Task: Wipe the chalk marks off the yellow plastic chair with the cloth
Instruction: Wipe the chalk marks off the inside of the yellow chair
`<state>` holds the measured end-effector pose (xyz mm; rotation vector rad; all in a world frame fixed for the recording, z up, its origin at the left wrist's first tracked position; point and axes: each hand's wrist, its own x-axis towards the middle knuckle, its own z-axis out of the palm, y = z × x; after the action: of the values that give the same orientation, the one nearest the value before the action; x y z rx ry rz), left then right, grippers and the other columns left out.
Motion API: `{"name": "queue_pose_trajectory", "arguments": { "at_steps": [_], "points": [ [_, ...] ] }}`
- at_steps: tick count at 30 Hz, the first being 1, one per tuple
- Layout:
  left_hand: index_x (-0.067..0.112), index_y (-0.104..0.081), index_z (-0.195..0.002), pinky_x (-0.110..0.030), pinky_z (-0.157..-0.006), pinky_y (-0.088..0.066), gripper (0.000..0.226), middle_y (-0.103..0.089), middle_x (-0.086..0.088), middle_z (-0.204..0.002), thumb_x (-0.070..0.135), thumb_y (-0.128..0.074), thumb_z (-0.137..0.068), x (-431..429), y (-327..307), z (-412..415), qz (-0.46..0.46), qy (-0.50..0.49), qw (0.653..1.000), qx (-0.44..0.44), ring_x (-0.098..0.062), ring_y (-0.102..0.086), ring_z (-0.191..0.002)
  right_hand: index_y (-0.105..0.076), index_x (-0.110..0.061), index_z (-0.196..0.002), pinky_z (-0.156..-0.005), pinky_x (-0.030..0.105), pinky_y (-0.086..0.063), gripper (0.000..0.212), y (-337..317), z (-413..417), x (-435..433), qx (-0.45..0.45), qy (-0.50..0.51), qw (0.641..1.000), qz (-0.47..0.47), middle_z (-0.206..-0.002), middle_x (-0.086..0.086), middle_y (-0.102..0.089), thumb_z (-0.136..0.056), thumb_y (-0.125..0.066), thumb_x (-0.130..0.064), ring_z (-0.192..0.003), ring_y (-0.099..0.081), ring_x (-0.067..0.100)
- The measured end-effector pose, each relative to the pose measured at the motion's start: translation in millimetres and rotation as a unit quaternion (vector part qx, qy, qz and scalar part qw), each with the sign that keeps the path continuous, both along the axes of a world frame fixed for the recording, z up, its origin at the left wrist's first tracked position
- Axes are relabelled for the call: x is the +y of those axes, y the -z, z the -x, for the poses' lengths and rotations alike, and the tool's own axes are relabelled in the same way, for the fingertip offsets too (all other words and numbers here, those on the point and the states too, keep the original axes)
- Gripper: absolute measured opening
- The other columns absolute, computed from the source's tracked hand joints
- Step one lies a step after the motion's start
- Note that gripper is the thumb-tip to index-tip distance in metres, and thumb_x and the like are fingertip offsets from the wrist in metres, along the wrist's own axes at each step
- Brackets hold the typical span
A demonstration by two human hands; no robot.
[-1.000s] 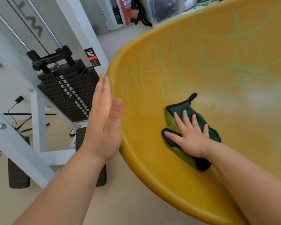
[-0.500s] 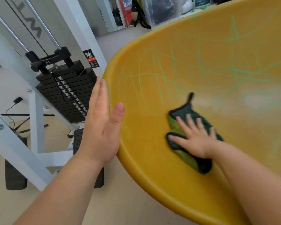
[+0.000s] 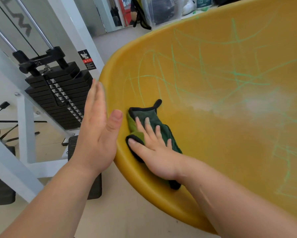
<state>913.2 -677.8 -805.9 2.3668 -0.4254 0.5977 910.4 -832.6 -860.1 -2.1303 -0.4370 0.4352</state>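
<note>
My left hand (image 3: 98, 134) stands flat and open just outside the rim of the yellow plastic chair (image 3: 213, 143), fingers straight and together, thumb up along the rim's edge. I cannot tell whether the palm touches the plastic. Just inside that rim, my right hand (image 3: 154, 152) lies spread on the green cloth (image 3: 142, 113), fingers straight, pressing it flat against the chair's inner surface. The cloth has a black border and a small loop at its far corner. Beyond the cloth, green chalk marks (image 3: 237, 78) criss-cross the chair, with a pale smeared patch among them. Left of the chair stands a black weight stack (image 3: 58, 97) in a white frame. Past the chair's far edge is a clear plastic bin (image 3: 163, 9).
</note>
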Motion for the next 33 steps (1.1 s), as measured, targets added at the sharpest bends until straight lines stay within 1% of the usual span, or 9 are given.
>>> {"name": "queue_pose_trajectory", "arguments": {
  "at_steps": [5, 9, 12, 15, 19, 22, 24, 27, 33],
  "points": [
    [0.017, -0.003, -0.16, -0.006, -0.115, 0.0, 0.096, 0.002, 0.007, -0.168, 0.081, -0.017, -0.089, -3, -2, 1, -0.004, -0.014, 1.0, 0.013, 0.007, 0.004, -0.149, 0.02, -0.063, -0.147, -0.12, 0.064, 0.013, 0.066, 42, -20, -43, -0.026, 0.035, 0.987, 0.152, -0.16, -0.022, 0.033, -0.092, -0.012, -0.08, -0.153, 0.027, 0.02],
    [0.015, -0.001, -0.16, -0.007, -0.115, 0.002, 0.099, 0.004, 0.006, -0.168, 0.082, -0.019, -0.088, -3, -3, 2, -0.005, -0.012, 1.0, 0.023, 0.006, 0.006, -0.149, 0.019, -0.056, -0.152, -0.118, 0.07, 0.007, 0.079, 80, -45, -109, 0.027, 0.162, 0.935, 0.315, -0.165, -0.008, 0.029, -0.083, -0.004, -0.088, -0.154, 0.022, 0.033],
    [0.014, 0.0, -0.16, -0.007, -0.115, 0.002, 0.102, 0.005, 0.005, -0.168, 0.083, -0.018, -0.087, -4, -4, 4, -0.009, -0.011, 1.0, 0.025, 0.005, 0.007, -0.149, 0.021, -0.05, -0.154, -0.119, 0.07, 0.007, 0.09, 87, -49, -149, 0.059, 0.212, 0.898, 0.38, -0.166, -0.001, 0.029, -0.075, 0.004, -0.09, -0.154, 0.022, 0.037],
    [0.015, 0.001, -0.159, -0.015, -0.12, 0.002, 0.1, 0.007, 0.003, -0.168, 0.082, -0.017, -0.088, 1, -4, 6, -0.049, -0.01, 0.999, 0.021, 0.003, 0.009, -0.15, 0.022, -0.039, -0.157, -0.122, 0.065, 0.007, 0.091, 83, -45, -136, 0.055, 0.185, 0.907, 0.374, -0.167, 0.003, 0.028, -0.082, 0.001, -0.085, -0.153, 0.022, 0.038],
    [0.015, 0.002, -0.159, -0.049, -0.125, -0.004, 0.099, 0.006, 0.001, -0.168, 0.082, -0.016, -0.088, 1, -4, 7, -0.088, -0.023, 0.996, 0.007, -0.003, 0.008, -0.152, 0.026, -0.037, -0.156, -0.124, 0.056, 0.013, 0.082, 57, -25, -67, 0.023, 0.061, 0.974, 0.217, -0.163, -0.006, 0.036, -0.094, -0.01, -0.077, -0.151, 0.031, 0.03],
    [0.014, 0.003, -0.159, -0.048, -0.125, -0.002, 0.11, 0.007, 0.0, -0.168, 0.088, -0.018, -0.081, -6, -7, 8, -0.078, -0.015, 0.997, -0.003, 0.0, 0.01, -0.151, 0.027, -0.043, -0.154, -0.124, 0.048, 0.016, 0.076, 27, -7, -23, -0.035, -0.017, 0.995, 0.092, -0.16, -0.015, 0.039, -0.097, -0.013, -0.073, -0.148, 0.037, 0.022],
    [0.017, 0.004, -0.159, -0.045, -0.125, -0.002, 0.113, 0.007, 0.002, -0.168, 0.092, -0.018, -0.077, -9, -11, 8, -0.066, -0.017, 0.998, 0.003, 0.001, 0.01, -0.151, 0.026, -0.049, -0.152, -0.123, 0.043, 0.018, 0.072, 23, -5, -20, -0.066, -0.042, 0.995, 0.061, -0.158, -0.019, 0.039, -0.097, -0.013, -0.073, -0.147, 0.037, 0.018],
    [0.022, 0.003, -0.159, -0.043, -0.125, -0.003, 0.114, 0.005, 0.007, -0.168, 0.094, -0.021, -0.074, -11, -15, 5, -0.087, -0.046, 0.995, 0.02, -0.002, 0.007, -0.152, 0.026, -0.058, -0.147, -0.124, 0.045, 0.016, 0.075, 40, -18, -41, -0.084, -0.036, 0.988, 0.125, -0.159, -0.016, 0.039, -0.086, -0.009, -0.082, -0.149, 0.034, 0.02],
    [0.025, 0.004, -0.159, -0.018, -0.118, 0.007, 0.109, 0.006, 0.011, -0.167, 0.089, -0.029, -0.077, -14, -16, 5, -0.116, -0.067, 0.991, 0.022, -0.001, 0.011, -0.151, 0.018, -0.046, -0.157, -0.126, 0.052, 0.005, 0.109, 86, -63, -140, 0.01, 0.166, 0.923, 0.346, -0.166, 0.006, 0.028, -0.061, -0.001, -0.096, -0.155, 0.02, 0.035]
  ]
}}
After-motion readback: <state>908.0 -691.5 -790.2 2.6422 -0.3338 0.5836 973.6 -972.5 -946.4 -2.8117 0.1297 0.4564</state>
